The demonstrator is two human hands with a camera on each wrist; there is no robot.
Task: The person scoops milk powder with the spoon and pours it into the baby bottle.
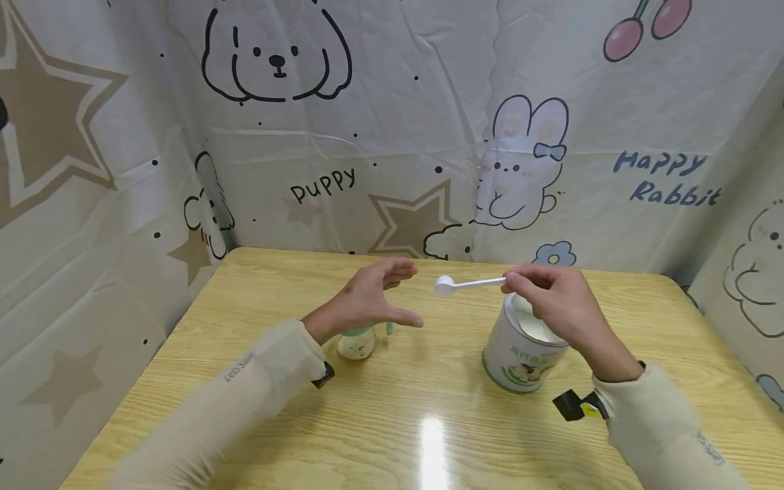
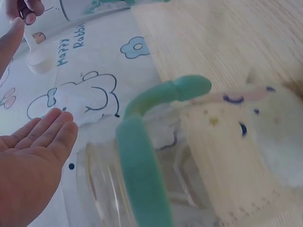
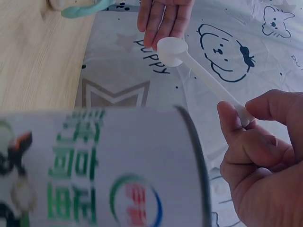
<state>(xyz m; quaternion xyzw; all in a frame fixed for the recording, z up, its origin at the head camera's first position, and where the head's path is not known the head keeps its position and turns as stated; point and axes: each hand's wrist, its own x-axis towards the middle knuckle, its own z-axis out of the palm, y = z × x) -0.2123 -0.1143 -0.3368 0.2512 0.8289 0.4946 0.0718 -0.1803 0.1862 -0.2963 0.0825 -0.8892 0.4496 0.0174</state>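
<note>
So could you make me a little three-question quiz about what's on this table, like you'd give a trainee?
1. True or false: the right hand pinches the handle of the white scoop.
2. What stands under the right hand? A) a glass jug B) an open powder tin C) a plate
3. Fill in: the left hand hovers, fingers spread, above the small ____ with the green handle.

Key:
1. True.
2. B, the open powder tin on the wooden table.
3. Bottle: the baby bottle, which the left hand does not touch.
</note>
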